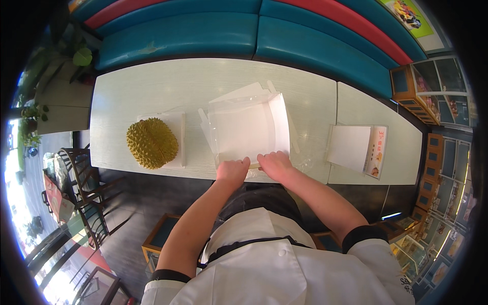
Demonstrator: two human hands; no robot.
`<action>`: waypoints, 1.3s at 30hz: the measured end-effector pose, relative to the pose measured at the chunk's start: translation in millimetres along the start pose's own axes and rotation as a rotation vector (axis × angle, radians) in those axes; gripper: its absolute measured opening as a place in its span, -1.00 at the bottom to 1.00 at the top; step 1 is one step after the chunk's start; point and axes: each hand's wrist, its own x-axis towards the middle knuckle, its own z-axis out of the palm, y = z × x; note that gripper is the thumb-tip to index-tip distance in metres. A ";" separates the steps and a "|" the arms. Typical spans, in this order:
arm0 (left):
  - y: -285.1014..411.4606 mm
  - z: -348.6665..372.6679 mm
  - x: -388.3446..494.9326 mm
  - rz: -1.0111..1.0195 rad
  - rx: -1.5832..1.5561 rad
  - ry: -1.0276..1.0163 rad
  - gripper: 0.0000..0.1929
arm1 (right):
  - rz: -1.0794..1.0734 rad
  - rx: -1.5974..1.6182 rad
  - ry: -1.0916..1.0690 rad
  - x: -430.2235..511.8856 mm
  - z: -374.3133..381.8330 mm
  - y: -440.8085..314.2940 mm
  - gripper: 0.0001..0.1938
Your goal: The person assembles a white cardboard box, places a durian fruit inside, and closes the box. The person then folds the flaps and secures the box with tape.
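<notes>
A shallow white cardboard box with clear plastic on some sides lies before me at the table's front edge. My left hand grips its near edge, fingers curled over it. Beside it, my right hand grips the same edge, with a small gap between the two hands. Flat white cardboard pieces stick out from under the box at the back and sides. Crumpled clear film lies just right of my right hand. What my fingertips press on is hidden.
On the white table, a spiky durian rests on a flat white piece to the left. White sheets and a printed card lie at the right. A teal bench runs along the far side.
</notes>
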 end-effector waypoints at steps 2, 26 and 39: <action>-2.8 -0.1 0.5 0.010 -0.046 -0.002 -0.88 | 0.016 0.005 -0.012 0.5 -3.6 -2.2 -0.76; 12.0 4.6 -5.1 0.027 0.053 0.208 -0.81 | 0.086 -0.065 0.032 -2.8 14.9 -8.6 -0.65; 8.8 -6.9 3.0 0.110 0.242 -0.053 -0.85 | 0.103 0.012 -0.181 -4.1 7.4 -12.5 -0.55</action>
